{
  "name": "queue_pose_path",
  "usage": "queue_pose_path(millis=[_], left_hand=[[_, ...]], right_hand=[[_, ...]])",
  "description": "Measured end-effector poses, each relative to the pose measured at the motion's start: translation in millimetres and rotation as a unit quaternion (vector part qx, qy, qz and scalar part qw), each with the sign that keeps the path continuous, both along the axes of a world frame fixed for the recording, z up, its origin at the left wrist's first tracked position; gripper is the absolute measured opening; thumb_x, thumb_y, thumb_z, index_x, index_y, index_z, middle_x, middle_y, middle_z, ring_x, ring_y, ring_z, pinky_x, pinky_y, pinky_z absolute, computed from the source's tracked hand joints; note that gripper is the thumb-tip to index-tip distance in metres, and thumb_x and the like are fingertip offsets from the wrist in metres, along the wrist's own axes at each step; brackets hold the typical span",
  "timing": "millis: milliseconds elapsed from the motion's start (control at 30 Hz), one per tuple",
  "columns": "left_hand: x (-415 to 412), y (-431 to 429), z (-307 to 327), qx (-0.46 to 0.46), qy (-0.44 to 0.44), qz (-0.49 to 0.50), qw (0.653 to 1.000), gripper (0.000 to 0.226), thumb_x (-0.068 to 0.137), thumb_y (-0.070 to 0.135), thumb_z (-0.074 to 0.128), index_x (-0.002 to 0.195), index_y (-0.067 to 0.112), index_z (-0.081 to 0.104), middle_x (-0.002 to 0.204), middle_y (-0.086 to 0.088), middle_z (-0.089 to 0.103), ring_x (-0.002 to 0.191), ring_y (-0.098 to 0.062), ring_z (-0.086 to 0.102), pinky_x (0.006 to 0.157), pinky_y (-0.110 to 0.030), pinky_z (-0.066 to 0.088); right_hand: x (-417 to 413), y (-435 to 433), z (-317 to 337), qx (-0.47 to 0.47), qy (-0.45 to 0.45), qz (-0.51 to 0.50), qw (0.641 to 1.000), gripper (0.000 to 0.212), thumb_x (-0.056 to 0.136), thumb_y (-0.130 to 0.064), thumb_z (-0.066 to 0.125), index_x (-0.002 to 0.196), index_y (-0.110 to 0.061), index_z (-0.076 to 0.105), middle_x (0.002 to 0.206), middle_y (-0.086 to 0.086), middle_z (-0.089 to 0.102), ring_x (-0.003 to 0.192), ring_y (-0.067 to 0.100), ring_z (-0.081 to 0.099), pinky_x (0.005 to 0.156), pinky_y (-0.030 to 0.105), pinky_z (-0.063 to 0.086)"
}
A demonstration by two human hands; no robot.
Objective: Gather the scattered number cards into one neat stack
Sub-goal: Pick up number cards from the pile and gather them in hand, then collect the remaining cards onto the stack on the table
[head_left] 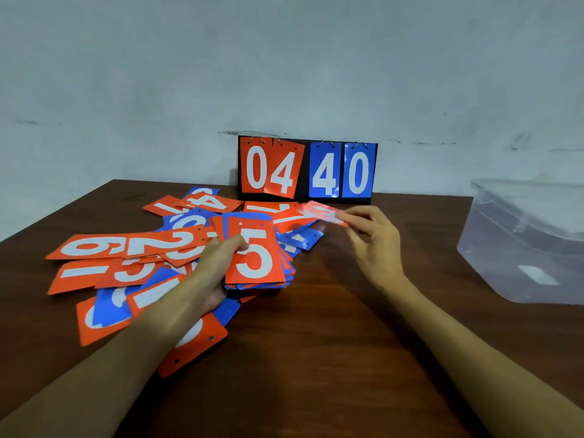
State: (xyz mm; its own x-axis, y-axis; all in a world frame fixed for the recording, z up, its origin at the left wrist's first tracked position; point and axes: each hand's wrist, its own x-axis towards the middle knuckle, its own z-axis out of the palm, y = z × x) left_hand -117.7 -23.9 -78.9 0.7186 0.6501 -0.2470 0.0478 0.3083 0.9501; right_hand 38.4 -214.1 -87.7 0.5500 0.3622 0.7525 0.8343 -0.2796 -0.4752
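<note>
Left fingers (235, 245) grip stack (256, 257) (right hand (373, 235) pinches card (322, 213)).

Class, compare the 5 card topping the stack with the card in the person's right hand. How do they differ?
The 5 card tops a stack gripped by the left hand; the lone card is pinched by the right hand. The 5 card reads sharply; the lone card is blurred, its digit unreadable. Both are orange-red with white print.
</note>
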Motion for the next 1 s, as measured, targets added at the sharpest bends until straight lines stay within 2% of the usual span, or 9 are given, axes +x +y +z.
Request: queue_pose_path(millis=[133,267,333,467,567,633,767,900,1000], left_hand=[[11.6,-21.2,10.2,-0.052,-0.018,-0.044,0.998,0.016,0.085,0.019,0.062,0.100,0.012,0.060,0.071,-0.007,0.074,0.058,-0.020,0.069,0.057,-0.032,0.058],[28.5,-37.4,14.4,-0.069,-0.061,-0.069,0.993,0.037,0.084,0.041,0.065,0.108,0.013,0.065,0.095,-0.014,0.075,0.088,-0.032,0.071,0.084,-0.048,0.056],[38.7,-45.3,10.0,-0.015,-0.064,-0.065,0.996,0.038,0.082,0.033,0.069,0.113,0.012,0.065,0.098,-0.015,0.074,0.088,-0.033,0.071,0.084,-0.048,0.056],[51.0,-57.3,5.4,0.088,-0.079,-0.058,0.991,0.030,0.084,0.018,0.069,0.114,0.019,0.062,0.101,-0.009,0.074,0.085,-0.027,0.072,0.078,-0.042,0.058],[60.0,-64.2,9.4,0.172,-0.109,-0.071,0.976,0.031,0.080,0.018,0.073,0.106,0.027,0.060,0.098,0.002,0.073,0.080,-0.014,0.073,0.069,-0.030,0.059],[64.3,-74.8,13.1,0.233,-0.116,-0.076,0.963,0.027,0.080,0.014,0.073,0.097,0.030,0.059,0.090,0.010,0.071,0.072,-0.003,0.071,0.062,-0.019,0.057],[70.8,-90.0,18.2,0.271,-0.121,-0.080,0.952,0.024,0.081,0.019,0.071,0.097,0.031,0.057,0.087,0.014,0.069,0.073,0.000,0.070,0.063,-0.016,0.055],[76.2,-97.0,19.8,0.261,-0.112,-0.057,0.957,0.064,0.081,0.012,0.071,0.128,0.031,0.033,0.112,0.010,0.056,0.101,-0.008,0.059,0.081,-0.026,0.052],[75.4,-98.1,10.6,0.259,-0.132,-0.047,0.956,0.083,0.080,-0.002,0.067,0.133,0.038,0.018,0.128,0.005,0.045,0.115,-0.011,0.050,0.090,-0.031,0.049]], right_hand=[[-6.3,0.8,11.4,-0.093,-0.097,0.128,0.983,0.029,0.084,-0.004,0.067,0.112,-0.010,0.070,0.122,0.012,0.059,0.116,0.010,0.050,0.090,0.008,0.041],[-6.4,-5.8,7.1,-0.215,-0.111,0.158,0.957,0.033,0.090,-0.015,0.060,0.123,-0.017,0.065,0.132,0.007,0.054,0.126,0.017,0.047,0.099,0.029,0.046],[-2.8,-10.0,3.1,-0.235,-0.117,0.157,0.952,0.035,0.091,-0.018,0.059,0.125,-0.021,0.063,0.135,0.006,0.051,0.129,0.019,0.042,0.101,0.032,0.045],[2.7,-14.9,9.6,-0.111,0.069,0.113,0.985,0.041,0.097,-0.021,0.048,0.138,-0.024,0.048,0.134,-0.001,0.046,0.119,0.000,0.039,0.089,0.004,0.036],[-1.7,-14.8,10.5,-0.004,0.279,0.151,0.948,0.036,0.096,-0.034,0.049,0.131,-0.026,0.049,0.128,-0.004,0.053,0.106,0.000,0.055,0.081,0.009,0.046],[-5.0,-15.7,6.9,0.012,0.288,0.169,0.942,0.026,0.095,-0.035,0.049,0.121,-0.031,0.048,0.121,-0.006,0.058,0.098,-0.001,0.060,0.076,0.012,0.052],[-3.6,-19.6,9.2,0.062,0.253,0.152,0.953,0.019,0.096,-0.029,0.047,0.115,-0.029,0.045,0.111,-0.009,0.061,0.092,-0.001,0.064,0.076,0.015,0.055],[-1.0,-22.9,5.2,0.051,0.272,0.157,0.948,0.027,0.095,-0.036,0.048,0.121,-0.029,0.045,0.120,-0.004,0.059,0.103,0.007,0.064,0.088,0.030,0.056],[-4.6,-21.7,-1.2,0.037,0.308,0.186,0.932,0.046,0.088,-0.051,0.049,0.128,-0.031,0.041,0.126,-0.001,0.056,0.109,0.009,0.061,0.092,0.036,0.054]])
